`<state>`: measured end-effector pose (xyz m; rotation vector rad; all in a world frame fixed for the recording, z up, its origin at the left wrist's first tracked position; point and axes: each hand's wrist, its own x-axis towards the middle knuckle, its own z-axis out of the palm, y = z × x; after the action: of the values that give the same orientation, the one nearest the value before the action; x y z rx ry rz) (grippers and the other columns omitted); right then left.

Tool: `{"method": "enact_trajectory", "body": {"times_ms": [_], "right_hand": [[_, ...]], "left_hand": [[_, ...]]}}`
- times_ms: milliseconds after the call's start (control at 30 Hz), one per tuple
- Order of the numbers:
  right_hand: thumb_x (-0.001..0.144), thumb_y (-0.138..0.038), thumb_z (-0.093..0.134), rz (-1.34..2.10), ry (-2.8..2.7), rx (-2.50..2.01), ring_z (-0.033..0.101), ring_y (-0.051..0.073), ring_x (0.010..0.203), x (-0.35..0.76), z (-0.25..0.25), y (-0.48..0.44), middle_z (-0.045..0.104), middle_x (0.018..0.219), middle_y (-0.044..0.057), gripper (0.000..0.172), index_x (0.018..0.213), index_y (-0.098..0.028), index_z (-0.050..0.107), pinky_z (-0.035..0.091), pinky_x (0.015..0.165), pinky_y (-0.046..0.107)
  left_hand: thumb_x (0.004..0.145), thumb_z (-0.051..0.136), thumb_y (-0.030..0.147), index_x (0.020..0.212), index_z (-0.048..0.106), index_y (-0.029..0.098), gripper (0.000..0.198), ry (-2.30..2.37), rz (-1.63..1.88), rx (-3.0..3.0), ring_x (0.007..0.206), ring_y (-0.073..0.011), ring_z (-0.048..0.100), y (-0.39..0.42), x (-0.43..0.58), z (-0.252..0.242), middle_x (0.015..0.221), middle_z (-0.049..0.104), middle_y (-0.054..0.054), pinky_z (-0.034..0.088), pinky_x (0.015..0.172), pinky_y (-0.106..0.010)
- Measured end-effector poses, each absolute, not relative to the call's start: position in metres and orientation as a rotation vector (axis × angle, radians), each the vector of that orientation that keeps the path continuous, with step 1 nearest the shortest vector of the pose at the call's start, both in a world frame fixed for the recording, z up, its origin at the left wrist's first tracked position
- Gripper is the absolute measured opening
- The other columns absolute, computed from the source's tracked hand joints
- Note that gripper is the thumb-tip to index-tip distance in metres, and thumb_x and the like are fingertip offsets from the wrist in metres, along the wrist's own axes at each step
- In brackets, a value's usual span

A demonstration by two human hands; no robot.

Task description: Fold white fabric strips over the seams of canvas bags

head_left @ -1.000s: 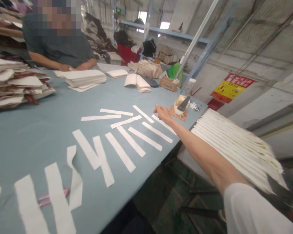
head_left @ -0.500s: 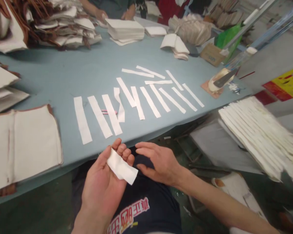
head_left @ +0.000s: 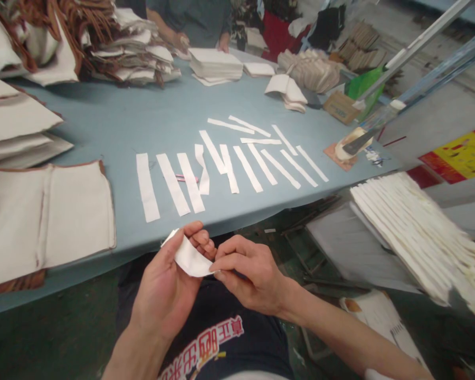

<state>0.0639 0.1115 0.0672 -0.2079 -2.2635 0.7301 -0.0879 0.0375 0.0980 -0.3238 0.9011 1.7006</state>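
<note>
A short white strip (head_left: 192,259), fabric or paper, lies across the fingers of my left hand (head_left: 164,282), pinned there by the thumb. My right hand (head_left: 255,272) pinches the strip's right end between thumb and fingertips. Both hands are just in front of the table's near edge, above my lap. On the blue-green table (head_left: 114,119), several similar white strips (head_left: 147,187) are spread out in a loose row, some crossing at the back. A small pink tool (head_left: 187,179) is partly covered by one strip.
Cream panels with brown edging (head_left: 77,211) lie at left, with a heap of pieces (head_left: 134,50) behind. A co-worker's hand (head_left: 181,41) is near a cream stack (head_left: 216,64). A cup (head_left: 352,143) stands at right, above a pile of cream cloth (head_left: 415,227) on a stand.
My right hand has moved left and closed on the free end of the strip, which was held by my left hand alone. The view has shifted slightly.
</note>
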Motion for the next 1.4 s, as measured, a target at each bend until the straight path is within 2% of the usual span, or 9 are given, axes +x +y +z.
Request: {"method": "enact_trajectory", "body": {"times_ms": [267, 400, 533, 700, 800, 933, 1033, 1133, 1400], "right_hand": [[0.098, -0.011, 0.07, 0.917, -2.258, -0.309, 0.075, 0.016, 0.089, 0.058, 0.071, 0.112, 0.077, 0.096, 0.005, 0.012, 0.095, -0.023, 0.068, 0.062, 0.077, 0.025], [0.1, -0.017, 0.074, 0.974, -2.297, -0.301, 0.076, 0.016, 0.088, 0.057, 0.073, 0.112, 0.077, 0.098, 0.005, 0.01, 0.094, -0.022, 0.069, 0.061, 0.075, 0.024], [0.106, -0.015, 0.065, 0.998, -2.335, -0.193, 0.078, 0.018, 0.099, 0.058, 0.075, 0.114, 0.08, 0.104, 0.01, 0.01, 0.103, -0.019, 0.073, 0.064, 0.085, 0.026], [0.105, -0.01, 0.062, 1.1, -2.354, -0.165, 0.078, 0.019, 0.102, 0.055, 0.074, 0.117, 0.08, 0.106, 0.012, 0.014, 0.103, -0.017, 0.074, 0.064, 0.089, 0.028], [0.104, -0.01, 0.059, 1.113, -2.35, -0.209, 0.076, 0.018, 0.096, 0.054, 0.075, 0.12, 0.08, 0.103, 0.009, 0.016, 0.101, -0.019, 0.072, 0.062, 0.085, 0.029], [0.101, -0.013, 0.057, 0.962, -2.366, -0.382, 0.067, 0.015, 0.073, 0.054, 0.083, 0.126, 0.073, 0.088, 0.003, 0.015, 0.093, -0.022, 0.066, 0.054, 0.066, 0.026], [0.1, -0.016, 0.061, 0.758, -2.431, -0.383, 0.07, 0.015, 0.076, 0.054, 0.086, 0.13, 0.074, 0.087, 0.002, 0.013, 0.09, -0.024, 0.063, 0.054, 0.068, 0.026], [0.103, -0.017, 0.063, 0.644, -2.516, -0.348, 0.076, 0.016, 0.084, 0.053, 0.083, 0.132, 0.078, 0.093, 0.003, 0.013, 0.092, -0.025, 0.064, 0.056, 0.073, 0.026], [0.104, -0.017, 0.061, 0.293, -2.597, -0.192, 0.073, 0.018, 0.078, 0.047, 0.063, 0.127, 0.08, 0.09, 0.004, 0.015, 0.092, -0.024, 0.064, 0.054, 0.071, 0.03]], "left_hand": [[0.098, 0.061, 0.021, 0.085, 0.082, 0.01, 0.027, 0.999, 1.681, -0.077, 0.06, -0.0159, 0.065, 0.034, -0.094, 0.08, 0.071, 0.07, -0.006, 0.06, 0.054, -0.022], [0.089, 0.076, 0.028, 0.087, 0.082, 0.012, 0.017, 0.949, 1.685, 0.037, 0.059, -0.014, 0.061, 0.036, -0.095, 0.071, 0.069, 0.068, -0.003, 0.057, 0.052, -0.021], [0.077, 0.09, 0.034, 0.09, 0.081, 0.014, 0.026, 0.931, 1.657, 0.103, 0.056, -0.0125, 0.056, 0.037, -0.099, 0.066, 0.067, 0.067, 0.0, 0.054, 0.049, -0.02], [0.077, 0.09, 0.033, 0.09, 0.08, 0.014, 0.025, 0.909, 1.6, 0.087, 0.05, -0.012, 0.053, 0.039, -0.104, 0.063, 0.062, 0.064, 0.001, 0.05, 0.046, -0.021], [0.079, 0.089, 0.032, 0.089, 0.08, 0.013, 0.023, 0.895, 1.58, 0.085, 0.052, -0.0118, 0.054, 0.039, -0.106, 0.061, 0.062, 0.064, 0.001, 0.052, 0.049, -0.021], [0.074, 0.098, 0.042, 0.093, 0.083, 0.011, 0.039, 0.913, 1.576, 0.134, 0.062, -0.0146, 0.064, 0.036, -0.106, 0.056, 0.069, 0.072, -0.003, 0.055, 0.057, -0.022], [0.064, 0.104, 0.055, 0.095, 0.083, 0.01, 0.058, 0.976, 1.577, 0.197, 0.065, -0.0157, 0.066, 0.033, -0.105, 0.053, 0.071, 0.076, -0.005, 0.054, 0.06, -0.022], [0.059, 0.105, 0.058, 0.094, 0.082, 0.011, 0.063, 1.036, 1.588, 0.192, 0.063, -0.0157, 0.064, 0.032, -0.103, 0.051, 0.069, 0.075, -0.004, 0.054, 0.058, -0.023], [0.071, 0.092, 0.072, 0.093, 0.074, 0.016, 0.063, 1.16, 1.701, 0.218, 0.053, -0.0119, 0.053, 0.04, -0.092, 0.043, 0.063, 0.063, 0.004, 0.046, 0.049, -0.022]]}}
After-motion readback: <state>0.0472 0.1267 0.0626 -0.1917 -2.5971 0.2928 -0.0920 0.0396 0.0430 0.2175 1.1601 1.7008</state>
